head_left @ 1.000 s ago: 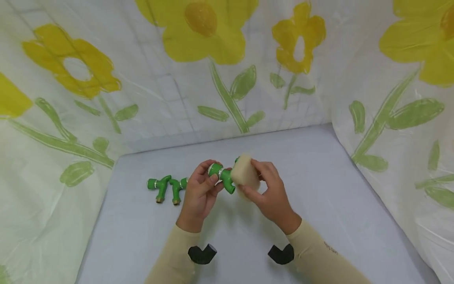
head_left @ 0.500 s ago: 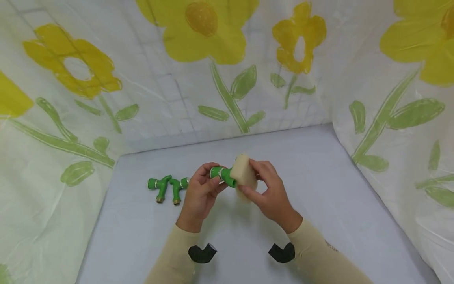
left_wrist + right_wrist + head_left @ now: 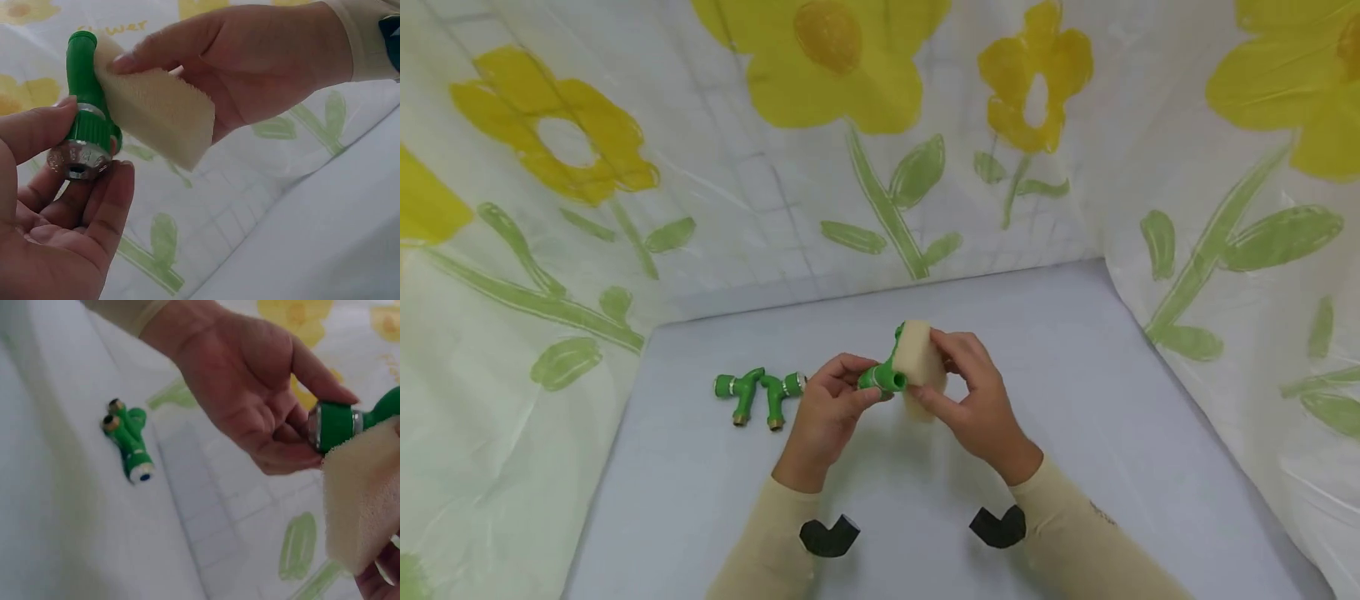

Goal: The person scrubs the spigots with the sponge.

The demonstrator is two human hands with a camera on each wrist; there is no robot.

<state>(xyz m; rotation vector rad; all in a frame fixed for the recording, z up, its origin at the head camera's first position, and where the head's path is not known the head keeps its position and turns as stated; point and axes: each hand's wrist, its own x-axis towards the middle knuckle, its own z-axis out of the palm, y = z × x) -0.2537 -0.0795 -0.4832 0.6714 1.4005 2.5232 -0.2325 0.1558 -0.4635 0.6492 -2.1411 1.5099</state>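
My left hand point(image 3: 826, 410) pinches a green faucet point(image 3: 882, 379) by its knob end, between thumb and fingers. In the left wrist view, the faucet point(image 3: 84, 72) has its silver-capped knob toward the camera and its curved spout upward. A cream sponge block point(image 3: 917, 352) is gripped by my right hand point(image 3: 979, 402), thumb on the near side. The sponge point(image 3: 165, 119) lies against the side of the faucet's body and hides part of it. Much of my right hand point(image 3: 380, 578) is outside the right wrist view, below the sponge point(image 3: 357, 500).
Two similar green faucets with brass ends, a left one point(image 3: 742, 397) and a right one point(image 3: 777, 402), lie side by side on the pale tabletop point(image 3: 1075, 375), left of my left hand. A white sheet with painted flowers point(image 3: 880, 200) hangs around the table's back and sides.
The faucet has turned in my left hand, so its spout opening now faces the camera. My left hand has shifted slightly right. The sponge stays against the faucet.
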